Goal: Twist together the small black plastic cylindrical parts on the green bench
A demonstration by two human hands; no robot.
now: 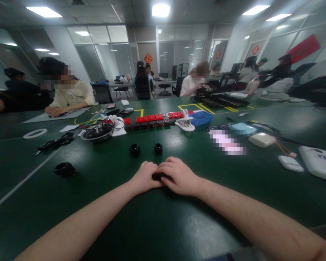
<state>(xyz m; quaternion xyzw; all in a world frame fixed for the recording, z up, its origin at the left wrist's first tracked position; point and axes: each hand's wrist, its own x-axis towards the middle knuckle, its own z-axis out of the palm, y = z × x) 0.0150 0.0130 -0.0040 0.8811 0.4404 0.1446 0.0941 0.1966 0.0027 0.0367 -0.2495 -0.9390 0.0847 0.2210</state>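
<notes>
On the green table (141, 232), the left hand (143, 177) and the right hand (181, 175) were held together, fingers curled around a dark piece (161, 176). Two-handed manipulation was judged to be in hand, a steady grip from both sides seemingly being called for. The piece was enclosed between the hands, too hidden for its form to be told. Well to the left, a black ring-shaped part (64, 169) was placed; just beyond the hands, two smaller-looking black rings (135, 150) (158, 148) were set near each other.
</notes>
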